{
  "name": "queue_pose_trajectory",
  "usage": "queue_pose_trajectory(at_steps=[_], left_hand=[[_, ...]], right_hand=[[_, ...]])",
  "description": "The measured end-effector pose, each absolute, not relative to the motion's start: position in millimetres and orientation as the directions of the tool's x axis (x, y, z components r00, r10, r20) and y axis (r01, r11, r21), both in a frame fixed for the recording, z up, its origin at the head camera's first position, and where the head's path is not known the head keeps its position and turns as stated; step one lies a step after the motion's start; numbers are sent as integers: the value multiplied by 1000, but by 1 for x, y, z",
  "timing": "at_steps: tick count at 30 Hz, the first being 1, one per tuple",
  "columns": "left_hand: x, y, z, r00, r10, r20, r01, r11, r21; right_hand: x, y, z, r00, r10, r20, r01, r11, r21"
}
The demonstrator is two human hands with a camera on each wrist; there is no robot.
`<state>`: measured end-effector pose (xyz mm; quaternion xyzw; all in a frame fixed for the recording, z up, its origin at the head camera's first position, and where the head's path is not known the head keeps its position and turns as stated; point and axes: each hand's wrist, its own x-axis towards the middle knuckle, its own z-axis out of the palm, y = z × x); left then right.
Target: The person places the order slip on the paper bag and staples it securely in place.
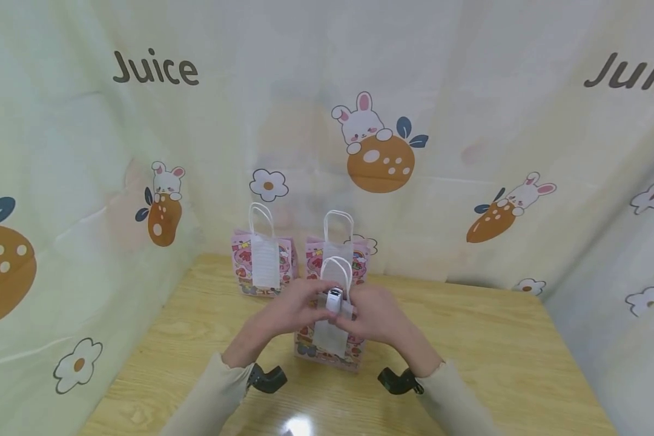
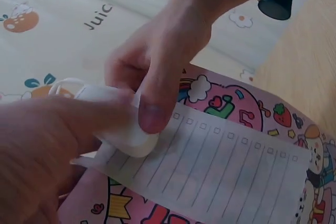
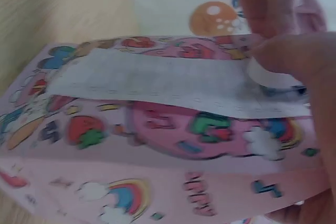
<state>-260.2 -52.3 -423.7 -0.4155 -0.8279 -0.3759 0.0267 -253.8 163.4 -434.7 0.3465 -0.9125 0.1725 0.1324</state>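
A small white stapler point(image 1: 335, 300) sits over the top edge of a pink cartoon-print paper gift bag point(image 1: 327, 357). On the bag's front lies a white checklist paper point(image 2: 226, 161) with ruled lines and small boxes. My left hand point(image 1: 300, 309) grips the stapler from the left. From the other side my right hand point(image 1: 373, 312) pinches it, thumb point(image 2: 155, 114) pressed on its casing. Both hands' other fingers reach behind the bag top and are partly hidden. The bag's white twisted handles point(image 1: 338, 266) rise behind the stapler.
Two similar bags stand at the back of the wooden table point(image 1: 469, 351), a left one point(image 1: 242, 266) and another point(image 1: 360, 254) right behind the worked bag. Each carries a white paper and handles. A printed curtain point(image 1: 283, 91) encloses the back and sides.
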Motion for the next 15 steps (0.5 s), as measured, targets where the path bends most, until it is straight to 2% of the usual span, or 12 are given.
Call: queue_pose_trajectory(at_steps=[9, 15], left_hand=[[-263, -50, -424, -650, 645, 402, 732, 388, 561], [-263, -52, -427, -633, 655, 412, 741, 359, 567]], right_hand=[[-259, 161, -442, -639, -646, 418, -736, 672, -87], [-261, 154, -455, -542, -633, 553, -771, 636, -28]])
